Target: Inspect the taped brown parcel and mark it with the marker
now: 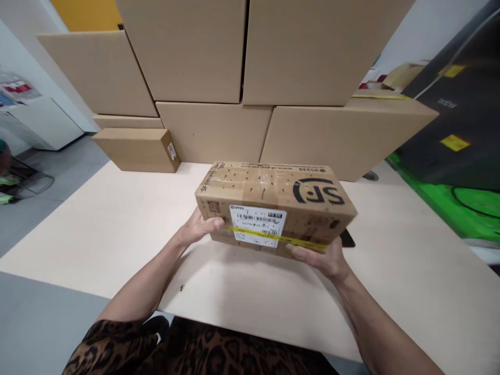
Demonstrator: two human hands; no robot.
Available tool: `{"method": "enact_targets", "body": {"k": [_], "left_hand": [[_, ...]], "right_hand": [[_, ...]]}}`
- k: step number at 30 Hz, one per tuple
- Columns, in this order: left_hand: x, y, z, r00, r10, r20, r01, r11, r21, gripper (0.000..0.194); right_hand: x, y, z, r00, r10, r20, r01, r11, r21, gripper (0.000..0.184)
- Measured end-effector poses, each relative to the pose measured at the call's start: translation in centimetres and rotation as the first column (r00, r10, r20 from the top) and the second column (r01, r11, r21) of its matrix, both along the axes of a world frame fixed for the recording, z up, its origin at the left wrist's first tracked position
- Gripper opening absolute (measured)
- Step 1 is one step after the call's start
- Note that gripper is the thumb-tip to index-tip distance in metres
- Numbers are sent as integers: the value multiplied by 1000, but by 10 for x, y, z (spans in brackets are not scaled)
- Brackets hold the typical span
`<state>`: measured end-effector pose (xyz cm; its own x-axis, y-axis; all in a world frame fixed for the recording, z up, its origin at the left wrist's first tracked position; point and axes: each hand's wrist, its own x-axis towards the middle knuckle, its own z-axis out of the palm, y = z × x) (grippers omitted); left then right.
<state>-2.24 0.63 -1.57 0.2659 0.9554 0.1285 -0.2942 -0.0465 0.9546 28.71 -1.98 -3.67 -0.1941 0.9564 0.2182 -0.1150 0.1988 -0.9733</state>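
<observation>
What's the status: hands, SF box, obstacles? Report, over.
Left hand, right hand: gripping SF box at opposite ends. Shipping label on near side. Larger boxes behind; dark object by right hand.

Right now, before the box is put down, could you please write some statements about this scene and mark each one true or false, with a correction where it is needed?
1. The person's left grip and right grip both hold the printed carton. True.
2. A yellow strip crosses the white label. True.
3. The white label is on the carton's top face. False: it is on the side that faces the person.
4. A small box stands in front of the large stacked boxes. True.
5. The small box is to the right of the printed carton. False: it is to the left, as the person sees it.
</observation>
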Motion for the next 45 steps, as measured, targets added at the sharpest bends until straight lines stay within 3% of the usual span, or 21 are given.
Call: {"method": "enact_targets", "body": {"k": [6, 10, 13, 18, 21, 24, 26, 29, 32, 36, 40, 45], "left_hand": [[15, 1, 8, 992, 126, 12, -126, 992, -33, 70], [12, 3, 10, 996, 83, 45, -79, 994, -78, 74], [12, 3, 8, 999, 32, 35, -31, 999, -36, 77], [17, 7, 17, 990, 118, 71, -109, 987, -120, 82], [12, 13, 24, 979, 181, 94, -154, 957, -245, 74], [3, 18, 26, 977, 184, 106, -142, 938, -317, 62], [-1, 21, 25, 976, 187, 108, -142, 933, -332, 55], [-3, 24, 20, 980, 182, 85, -141, 924, -356, 50], [-6, 28, 14, 989, 128, 68, -91, 915, -394, 52], [-14, 33, 8, 990, 121, 75, -80, 907, -414, 48], [-21, 37, 4, 998, 26, 49, -2, 901, -435, 55], [-24, 38, -1, 991, -114, 65, 131, 891, -434, 66]], "right_hand": [[-3, 10, 16, 996, 92, -9, -92, 996, 16, 99], [-4, 13, 18, 999, 34, -23, -34, 999, -17, 93], [-2, 17, 13, 996, -71, -61, 67, 995, -70, 76], [-2, 25, 8, 993, -99, -69, 91, 989, -113, 64], [1, 24, 5, 993, -119, 22, 119, 993, -15, 56], [9, 24, 0, 956, -232, 179, 201, 963, 177, 51], [17, 27, -2, 900, -318, 296, 190, 901, 391, 64], [28, 30, 1, 814, -354, 460, -31, 765, 644, 97], [34, 31, 8, 761, -297, 578, -224, 715, 662, 109], [33, 30, 11, 735, -297, 609, -304, 659, 688, 120], [24, 28, 5, 769, -305, 561, -301, 601, 740, 138], [10, 19, 5, 851, -315, 421, -213, 527, 823, 140]]}}
